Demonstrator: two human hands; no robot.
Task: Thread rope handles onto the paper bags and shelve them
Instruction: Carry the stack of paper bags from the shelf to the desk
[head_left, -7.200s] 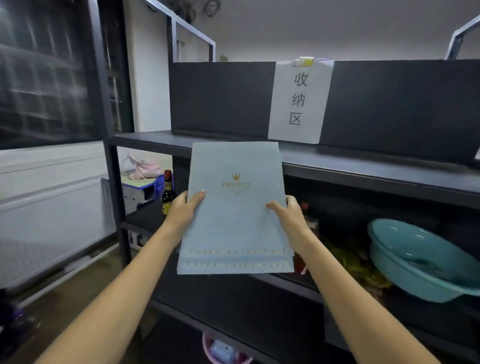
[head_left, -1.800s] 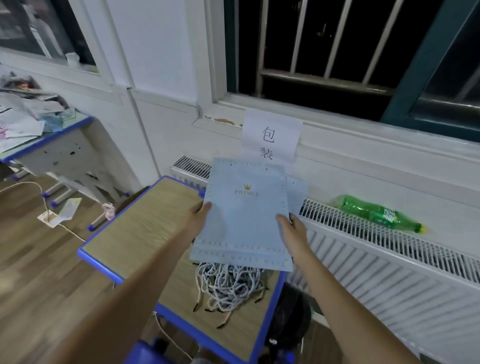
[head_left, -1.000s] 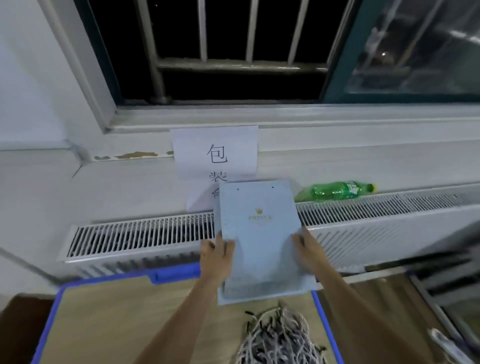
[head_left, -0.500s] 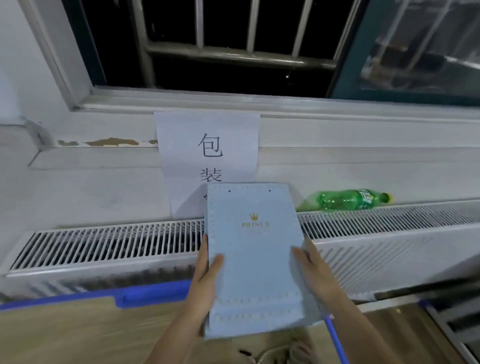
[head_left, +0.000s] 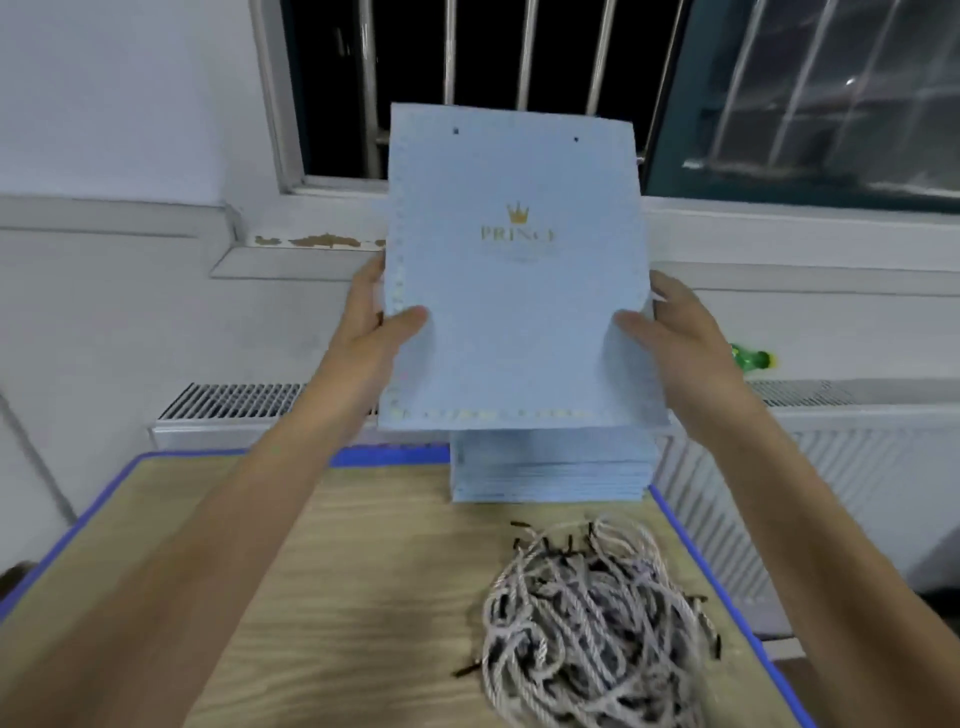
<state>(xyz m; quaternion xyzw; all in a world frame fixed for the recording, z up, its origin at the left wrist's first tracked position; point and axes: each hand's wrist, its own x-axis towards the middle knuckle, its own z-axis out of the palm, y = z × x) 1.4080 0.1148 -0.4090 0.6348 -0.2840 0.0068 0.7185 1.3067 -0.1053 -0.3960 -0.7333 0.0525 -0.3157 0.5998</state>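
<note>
**Head view: flat bag held upright, rope pile down to the right**

Head camera shows both hands holding one flat, pale blue paper bag (head_left: 511, 291) upright above the far end of the wooden desk (head_left: 322, 571). The left hand (head_left: 371, 325) pinches the bag's left edge, thumb on the printed face and fingers behind; the right hand (head_left: 670, 332) grips the right edge the same way. The bag's long axis runs vertically, with its two handle holes (head_left: 456, 131) at the top edge, well above both thumbs and as yet empty.

Directly beneath the held bag lies the stack of flat bags (head_left: 550, 470), at the desk's far right corner. The tangle of rope handles (head_left: 592, 618) lies nearer the person, below and slightly right of the bag, closer to the right hand than to the left.

Threading looks like the step ahead: the right hand would probably let go and drop to the ropes while the left keeps the bag steady. A green bottle (head_left: 750, 357) lies on the radiator (head_left: 234, 400) behind.
</note>
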